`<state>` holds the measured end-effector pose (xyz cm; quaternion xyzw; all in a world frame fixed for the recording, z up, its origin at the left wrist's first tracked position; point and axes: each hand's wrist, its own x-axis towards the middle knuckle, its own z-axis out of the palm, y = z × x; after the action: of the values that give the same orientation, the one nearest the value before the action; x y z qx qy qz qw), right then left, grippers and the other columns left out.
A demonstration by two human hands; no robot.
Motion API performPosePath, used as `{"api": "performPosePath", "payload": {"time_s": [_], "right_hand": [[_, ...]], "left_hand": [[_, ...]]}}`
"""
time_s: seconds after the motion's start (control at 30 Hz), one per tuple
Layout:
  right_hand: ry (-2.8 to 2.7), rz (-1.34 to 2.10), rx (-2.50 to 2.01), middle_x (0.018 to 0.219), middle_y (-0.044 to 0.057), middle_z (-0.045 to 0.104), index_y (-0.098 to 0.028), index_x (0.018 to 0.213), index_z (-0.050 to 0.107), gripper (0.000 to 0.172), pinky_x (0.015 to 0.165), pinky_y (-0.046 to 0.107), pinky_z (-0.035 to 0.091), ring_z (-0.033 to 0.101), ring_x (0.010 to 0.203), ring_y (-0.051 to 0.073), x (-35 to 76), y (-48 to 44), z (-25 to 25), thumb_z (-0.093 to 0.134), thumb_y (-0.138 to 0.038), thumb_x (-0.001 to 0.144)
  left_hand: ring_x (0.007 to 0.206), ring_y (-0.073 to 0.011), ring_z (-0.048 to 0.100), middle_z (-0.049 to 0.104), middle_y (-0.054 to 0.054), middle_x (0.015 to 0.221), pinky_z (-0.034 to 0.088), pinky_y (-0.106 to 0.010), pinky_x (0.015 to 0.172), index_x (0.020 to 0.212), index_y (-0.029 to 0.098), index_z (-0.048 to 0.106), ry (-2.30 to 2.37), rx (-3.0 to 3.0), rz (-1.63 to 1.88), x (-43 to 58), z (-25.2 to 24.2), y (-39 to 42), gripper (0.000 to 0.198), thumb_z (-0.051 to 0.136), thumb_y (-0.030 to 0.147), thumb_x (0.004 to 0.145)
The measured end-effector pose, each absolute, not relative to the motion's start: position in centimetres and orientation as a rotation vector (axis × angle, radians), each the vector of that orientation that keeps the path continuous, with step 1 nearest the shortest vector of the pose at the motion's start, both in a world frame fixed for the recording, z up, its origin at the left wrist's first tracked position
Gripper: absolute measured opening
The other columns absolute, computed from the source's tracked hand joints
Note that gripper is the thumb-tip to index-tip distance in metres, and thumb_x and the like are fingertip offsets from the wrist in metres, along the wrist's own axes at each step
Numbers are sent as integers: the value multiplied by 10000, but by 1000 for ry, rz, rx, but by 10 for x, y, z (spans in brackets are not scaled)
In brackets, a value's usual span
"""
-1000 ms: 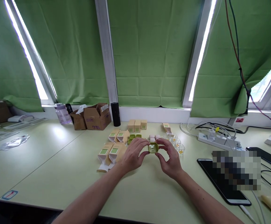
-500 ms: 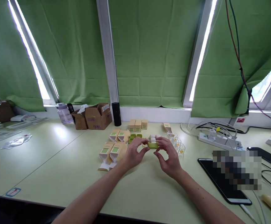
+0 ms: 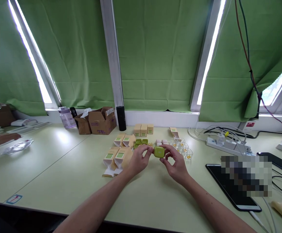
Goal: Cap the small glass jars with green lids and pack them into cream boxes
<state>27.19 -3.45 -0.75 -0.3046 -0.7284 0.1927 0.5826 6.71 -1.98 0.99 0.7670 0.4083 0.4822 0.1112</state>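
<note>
A small glossy green case (image 3: 159,151) is held up between both hands above the table. My left hand (image 3: 141,159) pinches its left edge, and my right hand (image 3: 175,163) grips its right edge with curled fingers. Behind it lie two pale pink pieces (image 3: 161,142). More green pieces (image 3: 141,141) are left of them, partly hidden by my left hand. Opened cardboard boxes (image 3: 122,156) with green labels stand left of my left hand. Clear cups (image 3: 184,149) with yellow bits sit just beyond my right hand.
Closed small boxes (image 3: 143,130) and a black cylinder (image 3: 121,118) stand at the back, beside a brown carton (image 3: 102,121). On the right are a power strip (image 3: 228,146) and a phone (image 3: 233,187). Another person's arm (image 3: 2,140) reaches in at the far left.
The green case has turned so its broad face shows, and the pink pieces behind it are in fuller view. Another person's arm has appeared at the far left.
</note>
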Motion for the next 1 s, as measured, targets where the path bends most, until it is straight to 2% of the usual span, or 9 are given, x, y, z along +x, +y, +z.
{"api": "performPosePath", "payload": {"time_s": [0.1,0.2,0.47,0.67,0.87,1.0], "right_hand": [[-1666,527,-726,1144,89,716,-260,1250,655,343,696,350,604,673,938,230,273,-33,-7,663,-263,907],[-1660,581,-712,1149,89,709,-262,1225,673,319,697,340,598,663,955,229,274,-31,-8,674,-301,908],[-1700,648,-672,1102,79,694,-260,1185,681,277,728,334,575,649,960,225,275,-29,-8,673,-401,946],[-1728,637,-683,1156,92,692,-258,1205,677,297,740,339,566,653,985,229,271,-27,-13,652,-440,972],[-1738,515,-754,1209,99,704,-262,1351,614,354,839,385,572,662,1064,250,272,-24,-16,566,-388,1024],[-1937,215,-843,1184,104,724,-235,1199,670,238,1010,473,510,604,1155,284,271,-20,-23,528,-246,1009]], "left_hand": [[966,-227,685,748,-81,1030,544,-373,883,1075,207,681,1159,2375,1420,62,13,-21,133,590,259,993],[1103,-258,643,711,-100,1157,528,-415,964,1251,225,611,1089,2504,1436,57,16,-21,299,649,213,955],[1251,-293,529,614,-112,1338,473,-492,1084,1437,294,524,1004,2897,1261,55,24,-25,494,636,161,975],[1298,-276,492,565,-90,1408,478,-463,1096,1408,366,577,984,3000,1135,56,19,-27,529,556,65,974],[1246,-265,552,653,-95,1289,483,-461,1097,1314,274,618,916,2694,1315,54,18,-20,409,643,104,942],[1145,-244,623,671,-85,1266,530,-409,1007,1254,243,630,1028,2180,1480,50,14,-7,435,756,138,851]]}}
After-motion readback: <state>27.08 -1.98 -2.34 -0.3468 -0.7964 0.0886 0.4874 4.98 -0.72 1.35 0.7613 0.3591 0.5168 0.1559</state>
